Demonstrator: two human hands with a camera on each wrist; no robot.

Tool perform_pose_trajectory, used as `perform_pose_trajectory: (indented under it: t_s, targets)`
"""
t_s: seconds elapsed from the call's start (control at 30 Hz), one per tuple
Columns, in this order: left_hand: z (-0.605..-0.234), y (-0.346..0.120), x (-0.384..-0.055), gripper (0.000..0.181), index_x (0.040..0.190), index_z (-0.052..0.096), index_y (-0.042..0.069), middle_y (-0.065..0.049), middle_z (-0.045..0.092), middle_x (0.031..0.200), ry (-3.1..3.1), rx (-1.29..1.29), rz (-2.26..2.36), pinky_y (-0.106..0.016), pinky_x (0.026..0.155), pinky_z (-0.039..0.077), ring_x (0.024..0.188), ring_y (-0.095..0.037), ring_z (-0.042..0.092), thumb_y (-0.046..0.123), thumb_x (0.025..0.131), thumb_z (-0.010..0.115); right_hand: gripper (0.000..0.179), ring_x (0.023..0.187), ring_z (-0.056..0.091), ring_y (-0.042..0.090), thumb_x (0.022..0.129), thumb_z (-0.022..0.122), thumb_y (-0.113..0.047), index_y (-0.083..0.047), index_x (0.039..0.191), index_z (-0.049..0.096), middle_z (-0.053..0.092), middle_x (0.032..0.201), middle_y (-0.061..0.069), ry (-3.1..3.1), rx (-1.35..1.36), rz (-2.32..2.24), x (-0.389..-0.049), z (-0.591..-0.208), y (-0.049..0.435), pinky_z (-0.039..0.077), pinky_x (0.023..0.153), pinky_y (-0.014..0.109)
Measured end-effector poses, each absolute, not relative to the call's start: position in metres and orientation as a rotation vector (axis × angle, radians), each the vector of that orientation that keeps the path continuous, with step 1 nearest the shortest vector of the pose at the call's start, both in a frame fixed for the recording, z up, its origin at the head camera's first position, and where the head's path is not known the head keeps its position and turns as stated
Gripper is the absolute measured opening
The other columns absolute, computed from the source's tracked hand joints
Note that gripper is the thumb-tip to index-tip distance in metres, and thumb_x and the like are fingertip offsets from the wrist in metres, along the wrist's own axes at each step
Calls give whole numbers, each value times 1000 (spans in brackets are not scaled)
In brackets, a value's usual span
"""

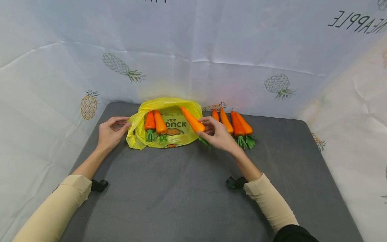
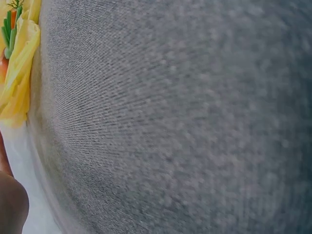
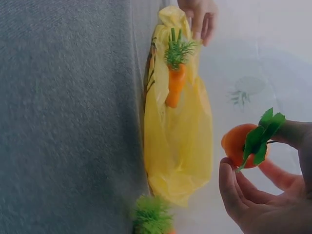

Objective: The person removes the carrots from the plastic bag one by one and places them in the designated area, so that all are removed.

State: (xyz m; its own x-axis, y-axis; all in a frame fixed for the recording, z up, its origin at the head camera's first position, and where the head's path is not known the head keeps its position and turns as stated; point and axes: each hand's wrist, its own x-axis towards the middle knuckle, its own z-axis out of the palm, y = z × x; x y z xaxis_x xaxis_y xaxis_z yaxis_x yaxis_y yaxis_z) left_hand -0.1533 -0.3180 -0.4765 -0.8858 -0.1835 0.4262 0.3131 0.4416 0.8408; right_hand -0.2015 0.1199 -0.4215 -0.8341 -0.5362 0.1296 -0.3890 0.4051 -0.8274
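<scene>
A yellow plastic bag (image 1: 133,134) with printed lettering lies on its side, its mouth facing me. Inside, on the left, are two carrots (image 1: 160,123) with green tops. At the bag's left edge, my left hand (image 1: 110,133) pinches the plastic between thumb and fingertips. My right hand (image 1: 219,135) grips another carrot (image 1: 192,120) near its leafy end, the tip pointing up and left across the bag's opening. From the right wrist view, the fingers curl about this carrot's thick end (image 3: 243,141), with green leaves hanging over it.
Several more carrots (image 1: 239,126) with green tops lie on the grey table (image 1: 181,188), to the right of the bag and partly behind my right hand. A white curtain (image 1: 229,43) printed with pineapples rises behind the table's far edge.
</scene>
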Motion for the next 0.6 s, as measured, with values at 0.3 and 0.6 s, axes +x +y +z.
perform_pose_trajectory:
  t_s: [0.3,0.6]
  targets:
    - [-480,-319,-153,28,122,75,-12,0,74,110,-2240,-124,-1460,-5,81,57,93,7,71,-11,94,77,46,109,74,32,103,77,-20,-10,145,60,68,139,20,2513,-808,-1438,-198,-407,138,64,94,47]
    - [-479,-319,-154,27,121,77,-9,8,75,109,-2236,-117,-1478,-5,81,58,93,7,72,-9,95,78,47,113,73,36,103,77,-16,-7,146,60,68,140,22,2641,-743,-1450,-204,-399,178,61,97,30]
